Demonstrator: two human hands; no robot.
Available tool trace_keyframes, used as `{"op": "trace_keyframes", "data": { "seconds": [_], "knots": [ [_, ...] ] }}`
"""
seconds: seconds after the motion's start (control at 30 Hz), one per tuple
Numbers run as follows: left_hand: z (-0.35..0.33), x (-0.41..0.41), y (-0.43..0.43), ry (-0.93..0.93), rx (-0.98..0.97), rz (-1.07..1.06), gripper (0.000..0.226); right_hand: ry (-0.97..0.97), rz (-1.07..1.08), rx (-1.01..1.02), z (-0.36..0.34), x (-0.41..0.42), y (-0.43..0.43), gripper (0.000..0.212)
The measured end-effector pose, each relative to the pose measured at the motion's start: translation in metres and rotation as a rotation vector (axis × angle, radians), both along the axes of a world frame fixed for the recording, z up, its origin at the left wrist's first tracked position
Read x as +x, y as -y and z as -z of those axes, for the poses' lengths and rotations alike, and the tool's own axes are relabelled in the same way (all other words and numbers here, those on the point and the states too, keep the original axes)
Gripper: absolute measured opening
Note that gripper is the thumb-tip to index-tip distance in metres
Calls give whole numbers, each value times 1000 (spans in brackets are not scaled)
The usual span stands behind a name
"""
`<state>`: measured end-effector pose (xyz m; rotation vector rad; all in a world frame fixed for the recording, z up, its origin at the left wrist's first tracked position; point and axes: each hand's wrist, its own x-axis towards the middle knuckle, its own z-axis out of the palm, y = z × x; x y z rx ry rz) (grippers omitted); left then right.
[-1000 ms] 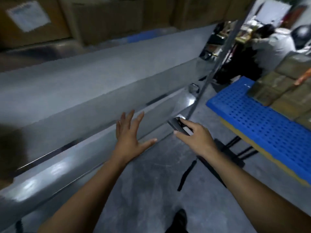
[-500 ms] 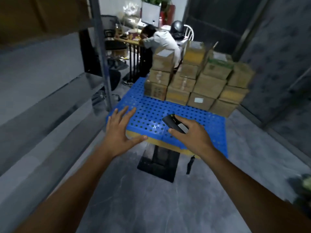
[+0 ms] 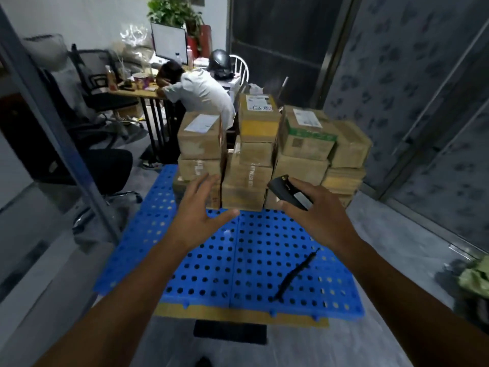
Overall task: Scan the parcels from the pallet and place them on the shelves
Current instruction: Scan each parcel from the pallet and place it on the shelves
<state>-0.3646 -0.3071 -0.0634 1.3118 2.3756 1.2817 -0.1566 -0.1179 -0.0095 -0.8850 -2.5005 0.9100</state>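
Observation:
Several cardboard parcels (image 3: 248, 178) are stacked at the far end of a blue perforated pallet (image 3: 238, 263). My left hand (image 3: 203, 207) reaches toward the stack with fingers spread and holds nothing, its fingertips close to the lower left boxes. My right hand (image 3: 315, 215) grips a black handheld scanner (image 3: 287, 192), held in front of the lower right boxes. A black wrist strap (image 3: 293, 276) hangs from the scanner over the pallet.
A grey metal shelf upright (image 3: 58, 133) and shelf boards stand at the left. Behind the parcels a person (image 3: 195, 94) leans on a desk with a monitor (image 3: 169, 42). Office chairs stand at left, a dark wall at right, a green bag (image 3: 473, 279) on the floor.
The view has swung from the shelf to the pallet and come closer to the parcels. Both hands are now out toward the stack, the scanner still in my right hand.

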Motion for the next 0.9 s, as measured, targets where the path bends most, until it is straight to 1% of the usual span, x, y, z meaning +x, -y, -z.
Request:
{"op": "trace_keyframes", "data": {
  "seconds": [0.1,0.23,0.3,0.4,0.5,0.57,0.67,0.8,0.9],
  "knots": [
    [-11,-47,-51,43,74,30,92,-18,53,28,-15,-43,-36,73],
    [-32,-102,-127,24,123,77,92,-80,119,69,-23,-82,-73,69],
    [-42,-122,-164,53,142,107,95,-95,132,71,-20,-93,-85,64],
    [-52,-141,-209,87,158,123,98,-51,149,13,-10,-97,-98,69],
    [-53,-151,-237,149,166,152,100,-64,166,-26,5,-92,-111,70],
    [-47,-153,-244,147,161,132,91,-56,171,-59,17,-86,-118,69],
    [-42,-142,-245,153,225,82,76,-35,174,-116,29,-74,-125,70],
    [-44,-112,-223,181,340,12,71,-75,109,-153,37,-58,-129,73],
    [-36,-79,-182,120,407,-31,70,-96,65,-204,47,-47,-131,69]
  ]
}}
